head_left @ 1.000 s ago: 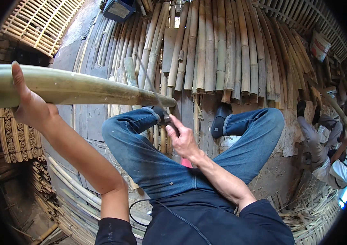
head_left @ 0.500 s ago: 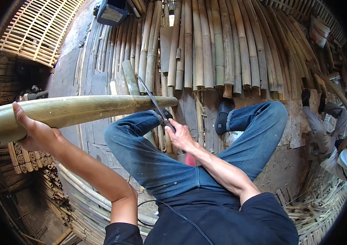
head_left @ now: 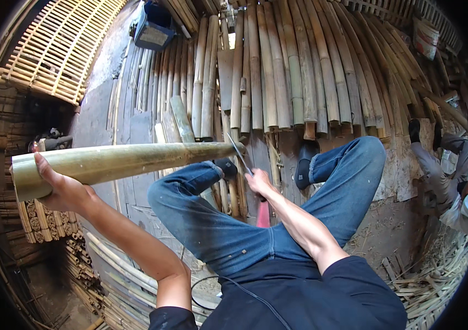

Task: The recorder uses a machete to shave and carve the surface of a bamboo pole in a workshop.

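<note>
A thick green-yellow bamboo pole [head_left: 124, 160] lies nearly level across the left half of the view, its wide end at the left. My left hand [head_left: 64, 187] is closed round that wide end, thumb up on the near side. In my right hand [head_left: 260, 181] is a long-bladed knife [head_left: 237, 149], the fingers wrapped round its handle. The blade slants up and left, across or just beside the pole's narrow right end; whether it touches cannot be told. Below the right hand, a pink-red object [head_left: 263, 213] shows between my thighs, its kind unclear.
Rows of bamboo poles [head_left: 294, 71] lie beyond my feet. A blue container [head_left: 154, 27] stands far left near a bamboo lattice [head_left: 63, 49]. Bundled bamboo sticks [head_left: 49, 220] are stacked at left. Another person [head_left: 446, 165] sits at right, near bamboo shavings [head_left: 426, 275].
My right hand has moved the knife rightward along the pole, from partway along to its narrow end. The left hand keeps its grip. The whole view has shifted slightly.
</note>
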### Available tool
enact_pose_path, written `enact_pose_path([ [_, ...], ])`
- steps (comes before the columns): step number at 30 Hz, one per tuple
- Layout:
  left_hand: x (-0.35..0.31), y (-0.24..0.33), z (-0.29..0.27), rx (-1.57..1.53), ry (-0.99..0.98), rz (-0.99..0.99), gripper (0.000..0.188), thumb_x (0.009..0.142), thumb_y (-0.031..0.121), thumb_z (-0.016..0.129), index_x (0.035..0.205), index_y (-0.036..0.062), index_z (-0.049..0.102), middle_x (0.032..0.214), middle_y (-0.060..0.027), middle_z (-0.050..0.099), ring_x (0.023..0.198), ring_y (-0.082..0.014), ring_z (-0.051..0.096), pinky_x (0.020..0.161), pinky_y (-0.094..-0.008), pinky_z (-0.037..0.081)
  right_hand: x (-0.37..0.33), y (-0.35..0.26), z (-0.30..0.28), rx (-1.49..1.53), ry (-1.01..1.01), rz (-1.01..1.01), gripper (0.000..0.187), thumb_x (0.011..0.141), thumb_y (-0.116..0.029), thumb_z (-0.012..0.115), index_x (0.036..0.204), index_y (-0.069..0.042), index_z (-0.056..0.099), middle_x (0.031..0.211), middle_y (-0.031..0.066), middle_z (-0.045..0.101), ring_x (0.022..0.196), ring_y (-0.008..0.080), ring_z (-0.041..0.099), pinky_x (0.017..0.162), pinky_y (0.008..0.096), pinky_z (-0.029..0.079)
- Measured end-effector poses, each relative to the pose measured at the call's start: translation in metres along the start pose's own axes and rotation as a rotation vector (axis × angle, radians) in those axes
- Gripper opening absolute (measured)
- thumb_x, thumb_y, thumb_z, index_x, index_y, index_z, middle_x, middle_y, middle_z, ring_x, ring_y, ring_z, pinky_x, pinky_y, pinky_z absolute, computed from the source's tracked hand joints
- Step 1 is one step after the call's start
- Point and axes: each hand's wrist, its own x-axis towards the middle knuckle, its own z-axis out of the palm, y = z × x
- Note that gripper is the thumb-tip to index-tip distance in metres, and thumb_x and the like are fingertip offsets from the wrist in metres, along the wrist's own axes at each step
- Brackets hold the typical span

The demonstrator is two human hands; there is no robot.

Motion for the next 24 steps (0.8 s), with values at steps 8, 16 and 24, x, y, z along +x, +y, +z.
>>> enact_pose_path([
  [8, 0.003, -0.015, -0.001, 0.011, 0.028, -0.043, 0.078, 0.082, 0.019, 0.082, 0.136, -0.0143, 0.036, 0.126, -0.0256, 0.058, 0.101, -0.0314, 0.07, 0.089, -0.0408, 0.062, -0.063, -0.053, -0.008, 0.326, -0.029, -0.389, 0.045, 0.095, -0.036, 0.06, 0.126, -0.003, 0.062, 0.088, 0.0269, 0.069, 0.084, 0.0409, 0.07, 0.074, 0.0457, 0.055],
  [16, 0.018, -0.03, -0.018, 0.117, 0.118, -0.136, 0.08, 0.079, 0.026, 0.085, 0.135, -0.0116, 0.041, 0.129, -0.0216, 0.057, 0.11, -0.029, 0.065, 0.093, -0.0396, 0.06, -0.02, -0.032, 0.023, 0.096, 0.081, -0.29, 0.05, 0.093, -0.034, 0.062, 0.13, 0.0, 0.059, 0.092, 0.028, 0.07, 0.087, 0.0383, 0.072, 0.078, 0.0444, 0.057],
  [24, 0.016, -0.029, -0.019, 0.081, 0.03, -0.121, 0.087, 0.08, 0.03, 0.083, 0.139, -0.0111, 0.035, 0.132, -0.0235, 0.054, 0.11, -0.0303, 0.064, 0.091, -0.04, 0.06, -0.021, 0.028, 0.023, 0.236, -0.202, 0.257, 0.041, 0.095, -0.03, 0.058, 0.109, 0.008, 0.064, 0.079, 0.0247, 0.07, 0.069, 0.0316, 0.072, 0.064, 0.0427, 0.058],
])
